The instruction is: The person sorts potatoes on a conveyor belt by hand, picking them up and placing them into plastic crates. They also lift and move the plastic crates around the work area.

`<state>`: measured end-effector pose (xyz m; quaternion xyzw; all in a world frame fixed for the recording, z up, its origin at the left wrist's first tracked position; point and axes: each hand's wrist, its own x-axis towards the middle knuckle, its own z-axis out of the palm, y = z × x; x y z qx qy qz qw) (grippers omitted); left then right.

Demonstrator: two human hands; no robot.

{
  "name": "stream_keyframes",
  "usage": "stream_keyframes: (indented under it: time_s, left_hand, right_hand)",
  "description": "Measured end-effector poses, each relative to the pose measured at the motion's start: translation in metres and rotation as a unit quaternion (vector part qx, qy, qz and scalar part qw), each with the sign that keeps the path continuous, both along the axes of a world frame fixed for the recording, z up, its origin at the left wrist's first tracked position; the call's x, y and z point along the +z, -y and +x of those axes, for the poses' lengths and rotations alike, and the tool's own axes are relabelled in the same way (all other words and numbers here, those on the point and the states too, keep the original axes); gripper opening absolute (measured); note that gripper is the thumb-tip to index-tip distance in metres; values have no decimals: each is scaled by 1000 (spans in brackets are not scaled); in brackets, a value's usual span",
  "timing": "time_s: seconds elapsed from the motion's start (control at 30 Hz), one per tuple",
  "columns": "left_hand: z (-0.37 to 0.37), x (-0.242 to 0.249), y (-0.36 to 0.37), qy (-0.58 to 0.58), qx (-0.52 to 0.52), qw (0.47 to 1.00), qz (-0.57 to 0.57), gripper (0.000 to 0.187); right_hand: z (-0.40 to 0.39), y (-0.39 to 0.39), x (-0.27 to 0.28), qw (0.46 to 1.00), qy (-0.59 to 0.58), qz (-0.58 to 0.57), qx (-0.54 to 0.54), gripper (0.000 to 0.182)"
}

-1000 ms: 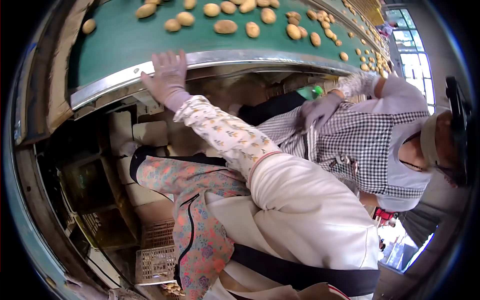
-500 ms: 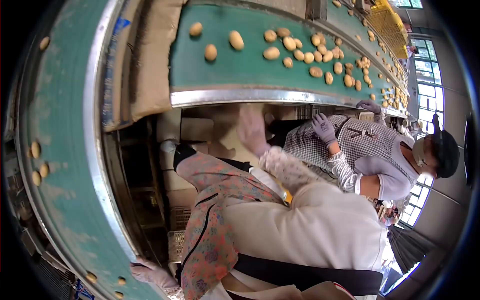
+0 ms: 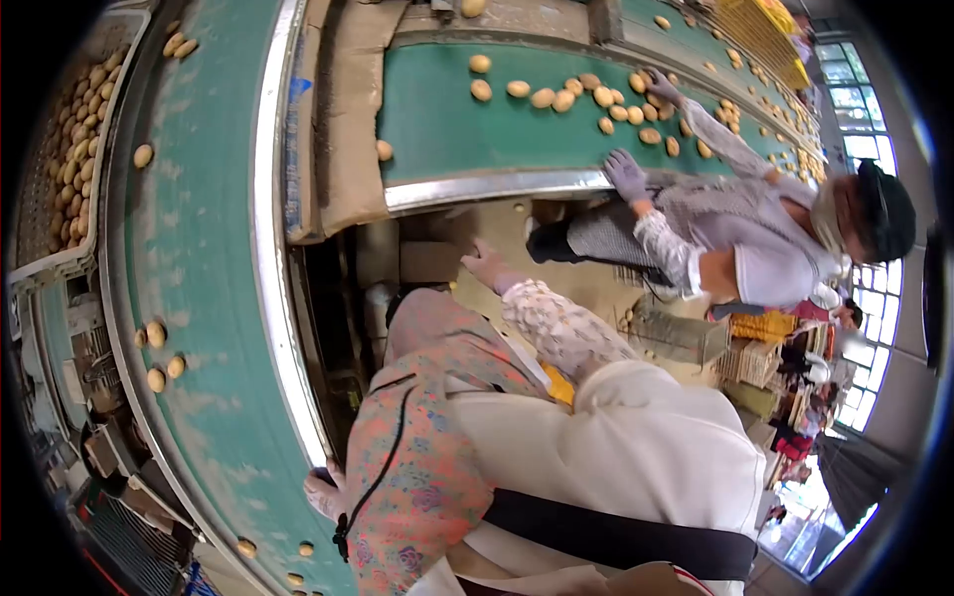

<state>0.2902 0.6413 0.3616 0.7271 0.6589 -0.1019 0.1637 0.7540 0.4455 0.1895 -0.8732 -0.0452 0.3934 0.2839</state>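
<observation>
"Bright windows (image 3: 867, 228) line the far side of the hall, and 2 green belts run at right angles round the person. What do they carry?"

"Potatoes, scattered loose. On the left belt (image 3: 214, 248), a group of 4 potatoes (image 3: 156, 336) lies about midway along, and others lie near the left grip (image 3: 326, 492)."

"What is that grip doing?"

"It is gloved and touches the metal rail (image 3: 268, 189) at the belt's inner edge, right beside the flowered apron (image 3: 427, 467). Whether its fingers are clamped on the rail or only resting there, I cannot tell."

"And the right grip (image 3: 485, 266)?"

"Over the floor (image 3: 517, 308), short of the front belt (image 3: 427, 109), fingers apart, with the patterned sleeve (image 3: 561, 323) stretched out behind it."

"Who else is at the front belt?"

"A co-worker (image 3: 735, 223), with 1 gloved hand among the potatoes and 1 at the belt's near edge."

"Anything beyond the left belt?"

"A crate (image 3: 60, 266) full of potatoes. Cardboard (image 3: 353, 109) stands between the 2 belts."
</observation>
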Motion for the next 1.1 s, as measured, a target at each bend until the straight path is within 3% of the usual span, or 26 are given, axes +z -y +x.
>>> stream_keyframes:
  time_s: [0.13, 0.2, 0.3, 0.37, 0.4, 0.43, 0.47, 0.5, 0.53, 0.57, 0.6, 0.67, 0.73, 0.8, 0.87, 0.93, 0.97, 1.0, 1.03, 1.07, 1.1]
  left_hand:
    - [-27, -8, 1, 69, -53, 996, 4, 58]
    - [-50, -25, 0, 146, -20, 989, 3, 56]
    - [-65, -38, 14, 223, 14, 974, 31, 53]
    - [-52, -22, 25, 212, -50, 965, 145, 43]
    - [-55, -30, 8, 231, 102, 967, 27, 41]
    - [-68, -48, -25, 244, 250, 933, -91, 39]
    - [-84, -64, -28, 251, 293, 914, -129, 36]
    - [-100, -78, -31, 254, 335, 892, -164, 33]
    - [-102, -64, -32, 228, 217, 939, -135, 30]
    - [-101, -45, -32, 194, 101, 972, -88, 27]
    - [-74, -1, -15, 120, -59, 990, -47, 23]
    - [-60, -6, 24, 273, 12, 933, 233, 17]
    - [-64, 0, 24, 242, 56, 954, 166, 16]
    - [-52, 18, 23, 233, 54, 947, 216, 12]
    - [-49, 29, 22, 220, 67, 934, 275, 9]
    - [-52, 28, 27, 182, 105, 933, 293, 10]
    - [-46, 44, 35, 159, 154, 945, 240, 12]
    - [-33, 50, 38, 179, 188, 917, 302, 15]
    - [-23, 57, 35, 173, 186, 897, 363, 12]
    - [-27, 56, 39, 195, 211, 911, 295, 10]
    - [-31, 48, 45, 207, 206, 906, 306, 9]
  right_hand:
    - [-50, 46, -37, 994, -20, -90, 55, 78]
    - [-66, 61, -60, 990, -24, -115, 76, 81]
    - [-34, 70, -103, 989, -63, -114, 64, 83]
    - [-3, 64, -116, 986, -80, -135, 63, 79]
    - [7, 47, -103, 982, -52, -154, 94, 76]
    - [11, 29, -87, 984, -26, -139, 109, 67]
    - [12, 11, -70, 984, 1, -124, 125, 60]
    - [3, -22, -35, 988, 40, -71, 134, 66]
    - [-13, -56, 5, 983, 122, 17, 137, 54]
    - [-44, -103, 92, 965, 180, 151, 115, 40]
    - [-64, -130, 111, 909, 314, 237, 138, 34]
    - [-85, -181, 159, 798, 470, 305, 222, 37]
    - [-95, -245, 197, 699, 510, 388, 317, 43]
    - [-102, -289, 203, 678, 519, 349, 388, 50]
    - [-112, -314, 191, 705, 470, 300, 438, 52]
    - [-147, -303, 202, 664, 435, 159, 587, 55]
    - [-166, -300, 207, 619, 404, 219, 638, 54]
    - [-177, -298, 210, 567, 369, 276, 683, 53]
    - [-180, -305, 202, 569, 193, 334, 726, 51]
    - [-174, -313, 193, 559, 14, 358, 748, 49]
    - [-153, -338, 171, 457, 121, 402, 784, 45]
